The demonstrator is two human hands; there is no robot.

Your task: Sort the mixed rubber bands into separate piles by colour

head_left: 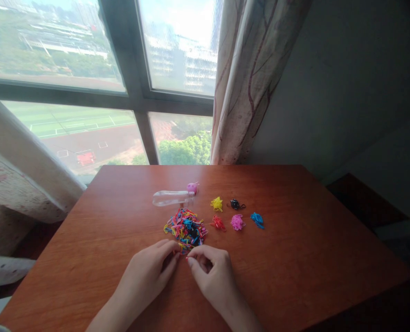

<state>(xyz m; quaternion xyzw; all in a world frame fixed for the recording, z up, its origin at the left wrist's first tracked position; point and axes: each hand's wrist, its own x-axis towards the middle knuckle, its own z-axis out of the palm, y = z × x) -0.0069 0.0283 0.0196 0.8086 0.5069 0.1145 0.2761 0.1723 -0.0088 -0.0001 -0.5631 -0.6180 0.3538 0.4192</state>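
A mixed heap of small coloured rubber bands (187, 227) lies on the wooden table in front of me. At the heap's near edge, my left hand (154, 265) has its thumb and fingertips drawn together; what they pinch, if anything, is too small to make out. Just beside it, my right hand (211, 267) is closed in a pinch, with a tiny red rubber band (187, 258) showing at the fingertips. Right of the heap lie separate single-colour clumps: yellow bands (216, 204), black bands (235, 204), red bands (218, 223), pink bands (237, 222) and blue bands (258, 220).
Behind the heap a clear plastic bottle (172, 198) lies on its side, its neck to the right, near a pink cap (192, 187). The brown table (311, 249) reaches back to a window, with a curtain (242, 83) hanging at its right.
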